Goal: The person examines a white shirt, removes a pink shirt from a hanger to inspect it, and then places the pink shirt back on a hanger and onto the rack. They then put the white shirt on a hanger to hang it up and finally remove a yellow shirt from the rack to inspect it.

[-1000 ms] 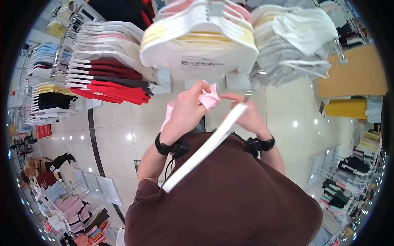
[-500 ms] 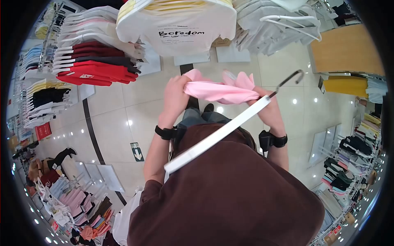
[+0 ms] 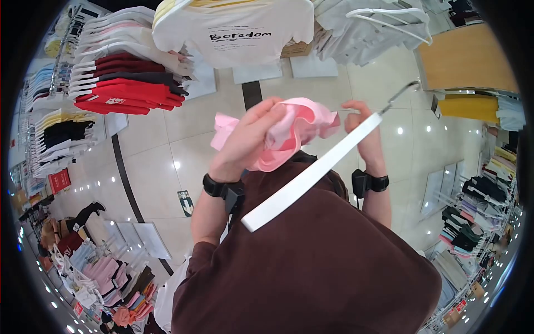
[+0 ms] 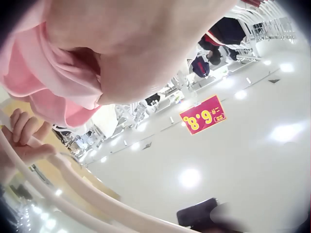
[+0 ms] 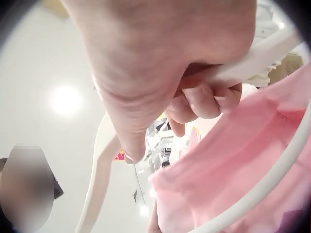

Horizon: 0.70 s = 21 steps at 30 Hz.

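Bunched pink cloth (image 3: pixel 295 125) hangs from my left hand (image 3: pixel 250 136), whose fingers grip it in front of my body. A white hanger (image 3: pixel 311 175) with a metal hook slants across my chest. My right hand (image 3: pixel 364 136) is at its hook end; in the right wrist view the fingers of that hand (image 5: pixel 165 73) curl round a white bar of the hanger (image 5: pixel 262 58), beside the pink cloth (image 5: pixel 233 165). From the left wrist, the cloth (image 4: pixel 53 73) lies against the left palm (image 4: pixel 131 48), with the hanger's curved bars (image 4: pixel 92 194) below it.
A rack of white shirts with "Boredom" lettering (image 3: pixel 239 42) stands ahead. Red shirts (image 3: pixel 128 94) hang at the left, grey garments and an unfilled hanger (image 3: pixel 389 22) at the right. Beyond them is a wooden panel (image 3: pixel 467 58); tiled floor (image 3: pixel 156 133) lies below.
The cloth has gone from stretched between both hands to bunched in my left hand. My right hand has come away from it, and the hanger has shifted slightly right.
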Tool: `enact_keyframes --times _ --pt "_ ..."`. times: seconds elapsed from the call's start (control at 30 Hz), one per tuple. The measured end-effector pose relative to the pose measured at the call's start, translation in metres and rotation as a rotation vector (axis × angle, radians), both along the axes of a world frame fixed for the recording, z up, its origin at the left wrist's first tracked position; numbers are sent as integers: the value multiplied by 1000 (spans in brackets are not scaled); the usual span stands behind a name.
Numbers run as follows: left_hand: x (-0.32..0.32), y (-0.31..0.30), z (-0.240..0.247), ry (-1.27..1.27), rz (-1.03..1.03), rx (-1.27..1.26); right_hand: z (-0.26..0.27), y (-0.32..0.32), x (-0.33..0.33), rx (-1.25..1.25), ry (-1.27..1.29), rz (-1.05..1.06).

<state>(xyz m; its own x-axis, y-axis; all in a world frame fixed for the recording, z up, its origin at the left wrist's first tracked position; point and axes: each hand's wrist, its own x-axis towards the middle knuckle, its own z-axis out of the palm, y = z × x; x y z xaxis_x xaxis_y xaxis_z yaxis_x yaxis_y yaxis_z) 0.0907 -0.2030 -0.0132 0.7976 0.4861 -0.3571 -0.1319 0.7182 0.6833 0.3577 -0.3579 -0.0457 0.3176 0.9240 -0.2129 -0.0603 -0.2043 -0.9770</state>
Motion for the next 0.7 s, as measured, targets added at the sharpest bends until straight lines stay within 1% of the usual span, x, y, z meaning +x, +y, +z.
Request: enact_keyframes --times 0.03,0.07,0.13,0.17,0.2,0.27,0.3,0.33,0.37,0.4,0.43,0.5,0.53,0.57,0.6,0.67,0.7 --pt "6 -3 -5 -10 -50 21 8 4 -12 -49 -37 49" --pt "10 -5 -5 -11 -50 21 15 8 -24 -96 -76 101" --pt "19 -11 -2 188 -271 410 22 14 -48 -5 -66 145" --pt "21 -15 7 132 -264 411 18 16 -53 -8 -64 146" --pt "20 -17 13 134 -263 407 13 18 -56 -16 -55 158" --pt "17 -17 21 186 -215 625 9 19 -56 -23 -47 171" --pt "11 -13 15 258 -209 659 8 19 -54 -51 -106 189" --pt "6 -11 5 256 -209 661 8 18 -52 -77 -166 206" --pt "1 -9 -7 373 -172 930 8 17 -48 -75 -169 207" --pt "-5 -7 -19 492 -129 1197 7 15 -43 -104 -250 212" --pt "-12 -6 -26 495 -124 1195 7 13 -40 -136 -329 219" --pt "-28 -1 -39 909 -35 1284 12 10 -33 -129 -367 197" --pt "-40 2 -53 906 -36 1285 13 9 -30 -125 -406 163" --pt "-54 3 -70 981 27 1307 13 6 -27 -130 -408 156" --pt "-60 4 -73 1057 91 1328 11 6 -24 -108 -402 145" --pt "-68 0 -75 1091 104 1288 5 8 -19 -85 -395 135" --pt "-71 -3 -74 1129 118 1244 -1 8 -18 -161 -449 129"
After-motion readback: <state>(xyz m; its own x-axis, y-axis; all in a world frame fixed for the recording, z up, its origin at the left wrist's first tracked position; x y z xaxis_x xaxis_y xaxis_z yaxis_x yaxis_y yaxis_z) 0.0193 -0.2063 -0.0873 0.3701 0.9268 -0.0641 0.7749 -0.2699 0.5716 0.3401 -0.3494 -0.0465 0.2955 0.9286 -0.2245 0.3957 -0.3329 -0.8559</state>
